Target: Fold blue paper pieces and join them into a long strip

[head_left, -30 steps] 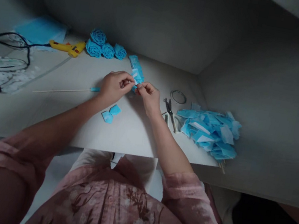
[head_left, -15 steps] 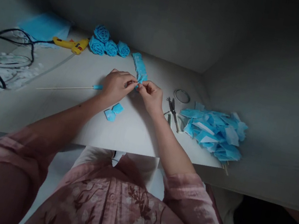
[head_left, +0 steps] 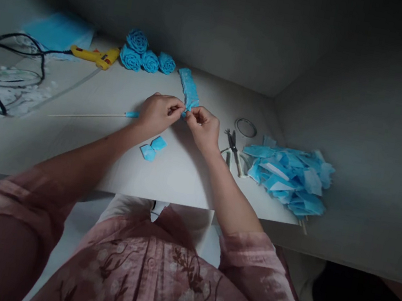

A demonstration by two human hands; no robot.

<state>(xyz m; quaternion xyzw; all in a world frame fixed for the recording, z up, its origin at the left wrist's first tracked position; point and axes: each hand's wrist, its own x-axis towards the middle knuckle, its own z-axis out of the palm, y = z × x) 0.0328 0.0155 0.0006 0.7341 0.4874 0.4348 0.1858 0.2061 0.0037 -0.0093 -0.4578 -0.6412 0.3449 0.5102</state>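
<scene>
My left hand [head_left: 158, 113] and my right hand [head_left: 203, 126] meet over the table, fingertips pinched together on the near end of a blue crinkled strip [head_left: 188, 87]. The strip stretches away from my fingers toward the back wall. Its pinched end is mostly hidden by my fingers. Left of my left hand lies a thin stick [head_left: 88, 115] with a blue tip, partly covered by that hand. Two small blue cut pieces [head_left: 153, 148] lie on the table below my hands. Scissors [head_left: 235, 152] rest to the right of my right hand.
Several blue rolled flowers [head_left: 140, 51] stand along the back wall. A yellow glue gun [head_left: 102, 57] with a black cord lies left of them, near blue sheets [head_left: 60, 32]. At right are a metal ring [head_left: 246, 127] and a heap of blue pieces [head_left: 289, 179]. White scraps [head_left: 19, 100] lie left.
My hands stay pinched on the strip's end, with only slight finger movement. The whole view has shifted a little; the things on the table lie as before.
</scene>
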